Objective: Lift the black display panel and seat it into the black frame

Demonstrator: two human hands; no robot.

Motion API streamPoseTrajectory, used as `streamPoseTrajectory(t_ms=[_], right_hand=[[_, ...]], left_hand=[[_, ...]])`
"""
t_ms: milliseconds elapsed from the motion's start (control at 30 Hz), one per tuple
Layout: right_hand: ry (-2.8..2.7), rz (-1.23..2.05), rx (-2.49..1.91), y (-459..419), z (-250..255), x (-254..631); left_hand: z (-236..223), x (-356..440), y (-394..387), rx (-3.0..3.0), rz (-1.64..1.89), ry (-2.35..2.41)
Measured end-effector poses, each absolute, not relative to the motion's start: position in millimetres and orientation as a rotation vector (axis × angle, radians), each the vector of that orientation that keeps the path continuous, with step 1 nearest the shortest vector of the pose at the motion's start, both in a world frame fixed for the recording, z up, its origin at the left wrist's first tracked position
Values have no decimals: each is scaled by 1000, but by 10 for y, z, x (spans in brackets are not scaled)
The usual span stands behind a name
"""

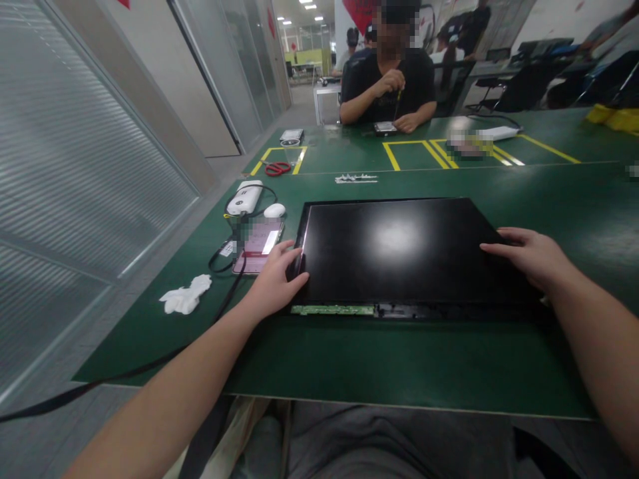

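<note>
A flat black display panel point(414, 259) lies on the green table in front of me, screen up, with a bright reflection on it. A narrow green circuit board point(333, 310) shows along its near edge, at the left part. My left hand point(274, 283) grips the panel's left edge, thumb on the front border and fingers along the side. At the opposite edge, my right hand point(532, 256) holds the panel with the thumb over the front; its other fingers are partly hidden.
Left of the panel are a phone point(258, 246), a white power bank point(244, 198) with cables, a white mouse-like object point(274, 211) and crumpled tissue point(186, 295). Red-handled scissors point(277, 169) and small metal pieces point(356, 178) lie beyond. A person point(389, 86) works across the green table point(399, 372).
</note>
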State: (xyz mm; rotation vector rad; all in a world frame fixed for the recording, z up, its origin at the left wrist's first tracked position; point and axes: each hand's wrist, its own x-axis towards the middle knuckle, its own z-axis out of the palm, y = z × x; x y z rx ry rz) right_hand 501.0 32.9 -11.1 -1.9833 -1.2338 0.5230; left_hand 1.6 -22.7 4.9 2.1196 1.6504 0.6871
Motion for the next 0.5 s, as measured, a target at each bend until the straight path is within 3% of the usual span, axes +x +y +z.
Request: streamPoseTrajectory(t_ms=[500], right_hand=[[-1108,611,-2039,236,91,4821]], left_hand=[[30,4,-222,2123,666,1647]])
